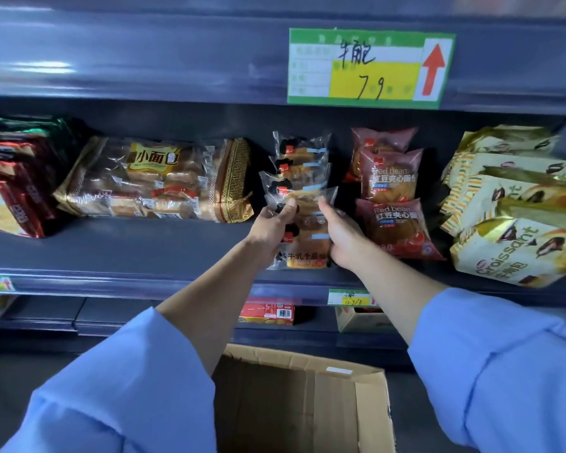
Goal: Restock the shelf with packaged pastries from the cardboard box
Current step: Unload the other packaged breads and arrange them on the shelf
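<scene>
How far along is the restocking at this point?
Nearly done, by the look of it. A row of clear pastry packs already stands on the shelf. The left hand and right hand are setting another pack at its front. The visible part of the cardboard box shows no packs left.

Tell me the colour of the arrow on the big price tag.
Red arrow, on white, head view.

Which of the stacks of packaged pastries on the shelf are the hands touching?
The middle stack of clear-wrapped pastries: both hands, left and right, grip it. The red bean buns lie untouched beside it.
</scene>
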